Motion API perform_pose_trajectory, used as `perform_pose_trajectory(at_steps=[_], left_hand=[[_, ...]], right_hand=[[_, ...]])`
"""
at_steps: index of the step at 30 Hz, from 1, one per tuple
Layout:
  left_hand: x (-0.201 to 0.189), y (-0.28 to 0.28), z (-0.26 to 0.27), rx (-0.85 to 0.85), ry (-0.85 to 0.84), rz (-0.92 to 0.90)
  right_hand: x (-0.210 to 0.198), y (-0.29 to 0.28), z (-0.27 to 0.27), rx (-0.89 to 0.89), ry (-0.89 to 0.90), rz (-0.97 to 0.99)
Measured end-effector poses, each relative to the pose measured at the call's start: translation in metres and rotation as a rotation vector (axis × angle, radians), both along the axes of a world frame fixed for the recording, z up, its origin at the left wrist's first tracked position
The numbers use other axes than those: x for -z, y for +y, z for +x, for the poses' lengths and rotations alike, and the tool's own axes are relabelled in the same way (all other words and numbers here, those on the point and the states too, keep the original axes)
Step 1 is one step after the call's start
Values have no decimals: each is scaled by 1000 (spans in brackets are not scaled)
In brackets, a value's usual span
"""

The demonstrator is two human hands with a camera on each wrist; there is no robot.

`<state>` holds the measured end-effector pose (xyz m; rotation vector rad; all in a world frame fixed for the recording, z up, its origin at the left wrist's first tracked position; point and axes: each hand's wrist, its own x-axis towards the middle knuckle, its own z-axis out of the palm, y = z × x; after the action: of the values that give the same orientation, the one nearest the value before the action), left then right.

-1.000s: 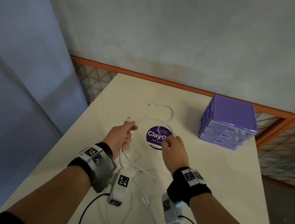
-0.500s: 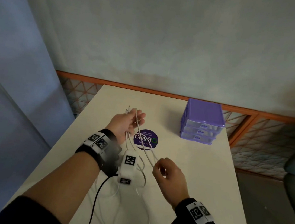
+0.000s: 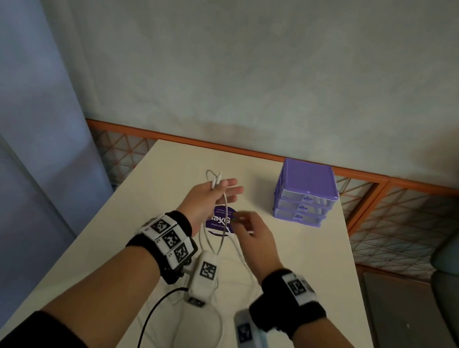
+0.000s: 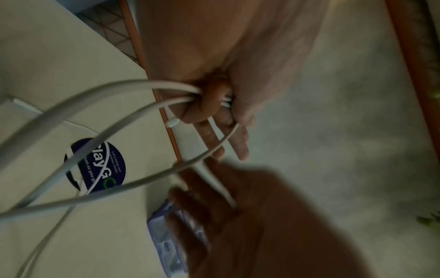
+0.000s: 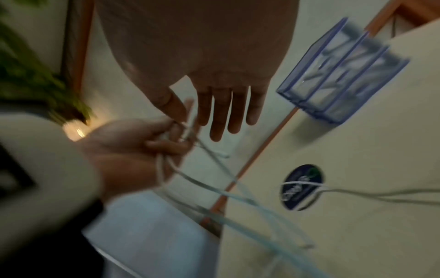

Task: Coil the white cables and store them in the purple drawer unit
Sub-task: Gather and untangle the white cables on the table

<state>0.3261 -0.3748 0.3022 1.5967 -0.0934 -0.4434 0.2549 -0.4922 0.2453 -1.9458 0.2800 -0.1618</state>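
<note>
My left hand (image 3: 219,188) is raised palm-up over the table, fingers stretched, and its thumb (image 4: 209,105) clamps several strands of the white cable (image 3: 222,240) against the palm. Two plug ends stick up above the fingers. Loops of the cable hang down from that hand and trail onto the table toward me. My right hand (image 3: 241,221) is just right of and below the left, and pinches a strand of the same cable between thumb and forefinger (image 5: 185,111); its other fingers are straight. The purple drawer unit (image 3: 305,188) stands at the far right, all three drawers closed.
A round dark blue sticker (image 3: 218,222) lies on the white table (image 3: 297,267) under the hands. More white cable loops (image 3: 217,335) lie near the front edge between my forearms. An orange railing with mesh (image 3: 365,178) runs behind the table.
My right hand, which had drawn a strand back toward me, has carried it forward again up to my left hand. The left hand stays raised and holds the gathered strands.
</note>
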Motion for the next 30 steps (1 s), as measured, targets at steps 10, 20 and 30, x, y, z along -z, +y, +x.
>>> perform_pose_trajectory(at_steps=[10, 20, 30], left_hand=[[-1, 5, 7, -100, 223, -417], [-11, 3, 24, -309, 335, -642], [0, -4, 18, -124, 141, -416]], right_hand=[[-22, 10, 4, 15, -161, 251], [26, 2, -23, -10, 17, 54], [-1, -6, 1, -19, -13, -44]])
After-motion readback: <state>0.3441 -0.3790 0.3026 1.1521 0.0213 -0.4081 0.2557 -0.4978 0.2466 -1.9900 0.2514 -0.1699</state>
